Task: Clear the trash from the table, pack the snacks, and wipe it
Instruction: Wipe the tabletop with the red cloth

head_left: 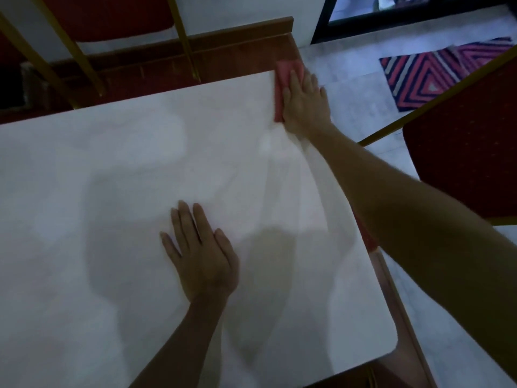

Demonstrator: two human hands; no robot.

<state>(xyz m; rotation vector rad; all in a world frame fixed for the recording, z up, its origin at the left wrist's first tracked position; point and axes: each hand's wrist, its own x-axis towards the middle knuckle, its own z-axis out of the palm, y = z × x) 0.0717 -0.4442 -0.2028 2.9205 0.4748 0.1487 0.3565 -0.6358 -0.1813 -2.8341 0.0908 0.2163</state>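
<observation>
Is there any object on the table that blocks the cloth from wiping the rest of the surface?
Nothing visible does. The right hand presses the pink cloth at the far right corner of the white table. Only the left hand rests flat on the surface, nearer the person.

Cloth (282, 79) mostly covered by right hand (303, 103); only far end and left strip showing, edges smeared by motion blur. Right fingertips blurred too, grip on cloth not readable. Table (112, 191) cut off at left and bottom edges; right rim partly behind right forearm. Red strip at that rim, just under the forearm, too obscured to identify. Chair (461, 152) at right cropped by frame, seat only. Second chair (112, 18) at top cropped, legs and seat underside only. Rug (436, 74) partly behind right chair frame. Dim overall, tabletop texture unresolvable.
</observation>
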